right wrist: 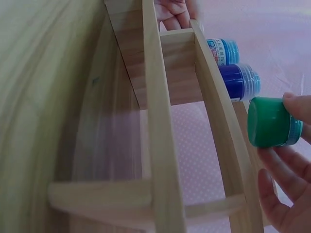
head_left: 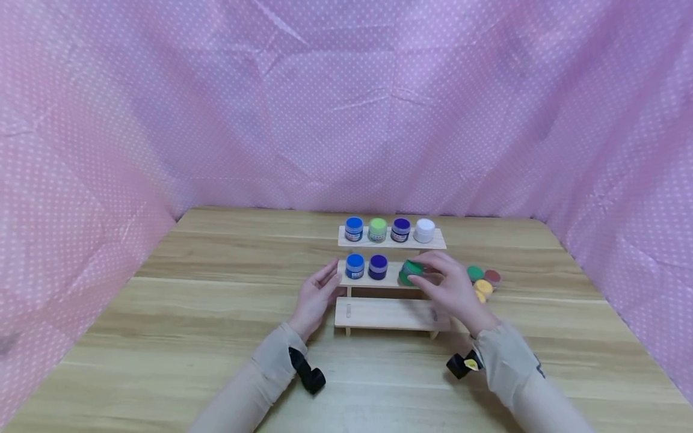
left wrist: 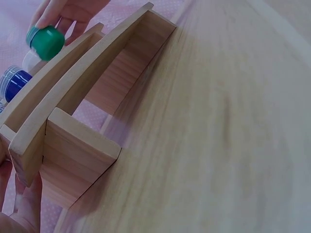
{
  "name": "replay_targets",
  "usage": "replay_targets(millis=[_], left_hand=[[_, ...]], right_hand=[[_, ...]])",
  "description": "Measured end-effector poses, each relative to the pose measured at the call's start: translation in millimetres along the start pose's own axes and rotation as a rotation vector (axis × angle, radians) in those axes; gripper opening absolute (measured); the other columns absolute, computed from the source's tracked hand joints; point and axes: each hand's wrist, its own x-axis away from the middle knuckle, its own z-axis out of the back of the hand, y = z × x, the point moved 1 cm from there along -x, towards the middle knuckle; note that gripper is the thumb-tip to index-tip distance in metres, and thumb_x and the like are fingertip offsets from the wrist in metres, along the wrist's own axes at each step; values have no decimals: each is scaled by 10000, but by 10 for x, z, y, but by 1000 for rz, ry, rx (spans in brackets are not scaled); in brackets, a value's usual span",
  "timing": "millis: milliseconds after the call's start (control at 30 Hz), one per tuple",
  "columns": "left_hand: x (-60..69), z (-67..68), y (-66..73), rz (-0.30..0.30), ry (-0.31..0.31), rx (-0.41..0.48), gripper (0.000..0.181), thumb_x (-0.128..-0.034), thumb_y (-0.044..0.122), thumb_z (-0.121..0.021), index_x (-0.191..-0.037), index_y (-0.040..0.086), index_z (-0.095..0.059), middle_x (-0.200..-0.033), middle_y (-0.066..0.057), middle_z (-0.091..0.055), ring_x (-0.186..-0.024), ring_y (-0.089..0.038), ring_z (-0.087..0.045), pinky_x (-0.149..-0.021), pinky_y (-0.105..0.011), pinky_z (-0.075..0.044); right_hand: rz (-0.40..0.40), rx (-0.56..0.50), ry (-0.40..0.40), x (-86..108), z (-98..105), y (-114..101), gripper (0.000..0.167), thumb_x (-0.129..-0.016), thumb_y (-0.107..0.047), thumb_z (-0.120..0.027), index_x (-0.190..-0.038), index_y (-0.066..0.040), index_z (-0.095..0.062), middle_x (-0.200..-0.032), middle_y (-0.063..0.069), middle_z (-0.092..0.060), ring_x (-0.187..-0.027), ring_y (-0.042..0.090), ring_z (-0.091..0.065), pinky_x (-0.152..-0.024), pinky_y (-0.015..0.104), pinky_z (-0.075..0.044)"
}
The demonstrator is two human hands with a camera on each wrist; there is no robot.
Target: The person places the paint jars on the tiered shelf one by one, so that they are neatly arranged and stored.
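Observation:
My right hand (head_left: 446, 285) pinches a green paint jar (head_left: 409, 273) between thumb and fingers at the right part of the middle tier. In the right wrist view the jar (right wrist: 272, 122) is tilted, slightly apart from the shelf. My left hand (head_left: 316, 294) holds the left end of the three-tier wooden rack (head_left: 390, 314); its fingertips are partly hidden in the left wrist view. A blue jar (head_left: 354, 266) and a purple jar (head_left: 378, 267) stand on the middle tier. The top tier bears a blue jar (head_left: 354, 229), a light green jar (head_left: 377, 230), a purple jar (head_left: 400, 230) and a white jar (head_left: 425, 230).
Right of the rack, partly behind my right hand, are a green-lidded jar (head_left: 474, 273), a red-brown-lidded jar (head_left: 492, 277) and yellow-lidded jars (head_left: 483, 288). The wooden table (head_left: 216, 313) reaches back to a pink dotted cloth (head_left: 346, 120).

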Motion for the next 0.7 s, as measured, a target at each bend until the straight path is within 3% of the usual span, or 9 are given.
replay_targets(millis=[300,500,700], left_hand=[[3,-12,-4,7,11,-23,456,-960,92,-538,-1402,60,-432,-1422,-144,-467,-1216,-257,-547,-896,-304,-545],[-17,-12,0,7,-12,-2,466,-968,102,-526,-1416,51,-407,-1450,-154,-427,-1265,-282,-498,-951,-351,-516],[-41,14,-7,13,-1,-6,462,-969,110,-528,-1416,76,-415,-1444,-145,-439,-1260,-286,-504,-967,-376,-504]], right_hand=[[-16,13,24,-87,-90,-23,301,-819,-34,-718,-1116,-45,-667,-1076,78,-647,-959,172,-614,-840,297,-570],[-41,23,19,-116,-124,-24,306,-828,-45,-712,-1129,-58,-663,-1096,83,-647,-959,206,-624,-846,352,-568],[-95,18,-1,-144,-171,-17,314,-836,-86,-712,-1146,-93,-662,-1108,55,-640,-952,189,-629,-830,312,-568]])
